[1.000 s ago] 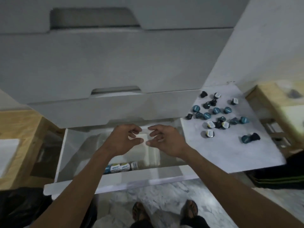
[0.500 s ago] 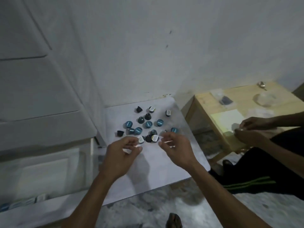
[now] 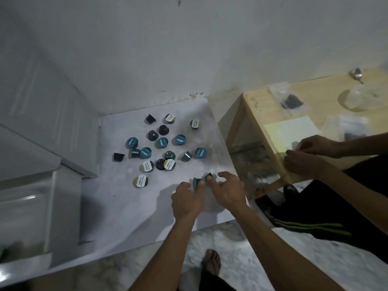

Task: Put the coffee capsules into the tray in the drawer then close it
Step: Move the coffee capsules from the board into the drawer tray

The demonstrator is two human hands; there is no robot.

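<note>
Nearest on the white tabletop (image 3: 130,206), the left hand (image 3: 185,199) pinched a dark teal capsule (image 3: 197,182) while the right hand (image 3: 227,191) pinched a black capsule (image 3: 209,175). Beyond these, the loose capsules (image 3: 161,142) lay scattered toward the wall (image 3: 189,49).

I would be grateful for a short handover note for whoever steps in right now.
Left hand pinches a teal capsule on the white tabletop. Right hand closes its fingers on a black capsule beside it.
About eighteen loose capsules lie scattered farther back.
The drawer at left stands open; its tray is out of view.
Left: carry all capsules into the tray, then close the drawer.
</note>
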